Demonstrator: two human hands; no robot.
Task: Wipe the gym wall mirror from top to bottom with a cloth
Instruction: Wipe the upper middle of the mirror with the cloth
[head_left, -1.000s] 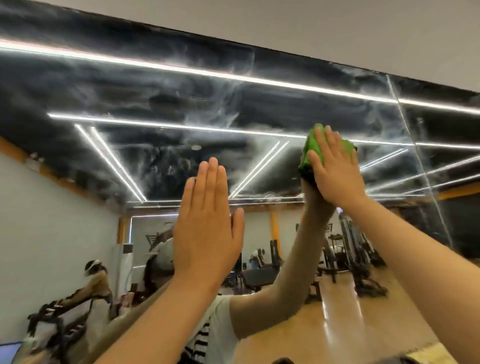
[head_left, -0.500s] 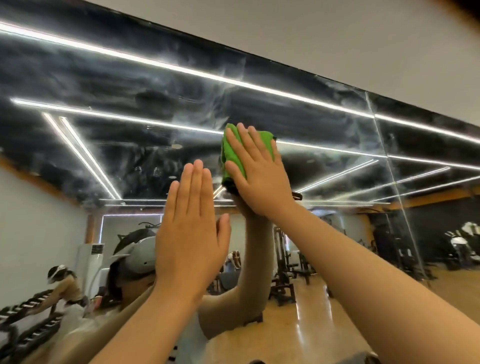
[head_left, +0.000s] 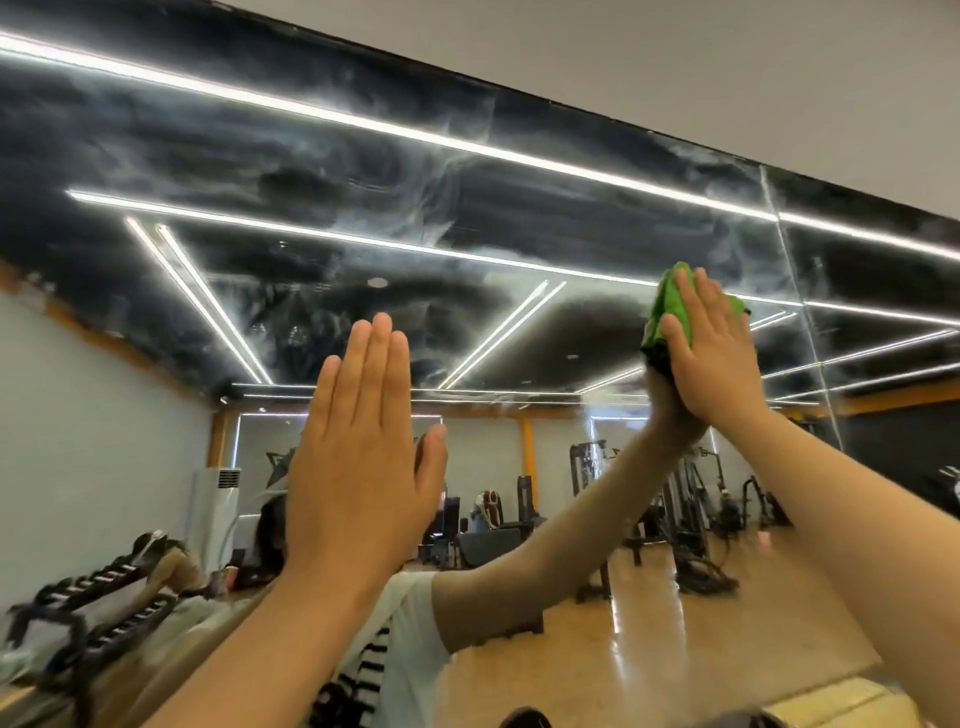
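The wall mirror (head_left: 467, 218) fills the view, its upper glass hazy with white smears over the reflected dark ceiling and light strips. A green cloth (head_left: 670, 306) is pressed flat against the glass high on the right by my right hand (head_left: 711, 353), fingers straight over it. My left hand (head_left: 363, 467) lies flat on the mirror lower and to the left, fingers straight and together, holding nothing. Most of the cloth is hidden under my right palm.
A vertical seam (head_left: 800, 322) between mirror panels runs just right of the cloth. The white wall (head_left: 727, 78) begins above the mirror's top edge. Reflected gym machines (head_left: 691, 509) and a wooden floor (head_left: 649, 649) show low in the glass.
My right hand swept the cloth left across the glass, then back right, ending near the panel seam. My left hand stays flat on the mirror.
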